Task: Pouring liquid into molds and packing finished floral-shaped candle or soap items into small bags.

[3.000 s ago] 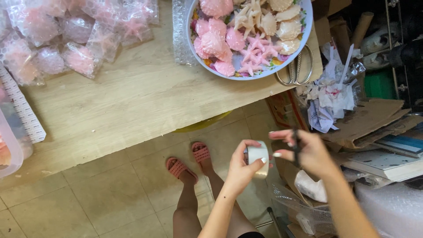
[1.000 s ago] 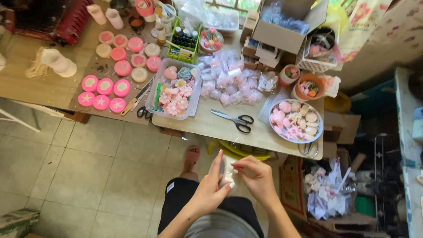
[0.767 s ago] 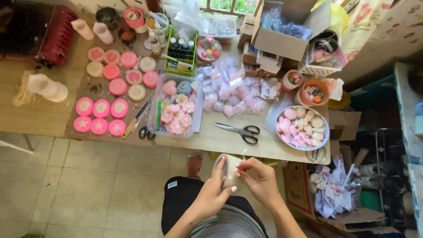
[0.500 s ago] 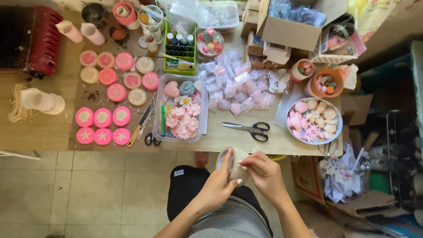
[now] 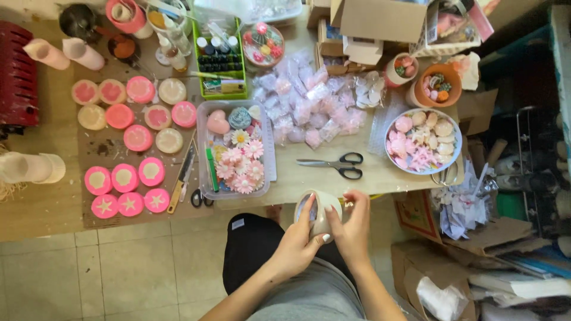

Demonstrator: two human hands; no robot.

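Note:
Both my hands hold a roll of clear packing tape (image 5: 316, 208) over my lap, just in front of the wooden table's near edge (image 5: 333, 187). My left hand (image 5: 299, 245) grips the roll from the left and below. My right hand (image 5: 353, 229) holds its right side, fingers on the rim. Black-handled scissors (image 5: 336, 164) lie on the table just beyond the roll.
On the table are a clear tray of pink flower and heart pieces (image 5: 235, 148), a pile of small wrapped pink items (image 5: 315, 104), a blue bowl of pink and cream shapes (image 5: 423, 141), round pink moulds (image 5: 128, 157) and a green bottle rack (image 5: 219, 62). Cardboard boxes (image 5: 440, 261) crowd the floor at right.
The camera has swung from the floor up over the whole table. My hands have kept hold of the tape roll, staying near the table's edge and turning it slightly.

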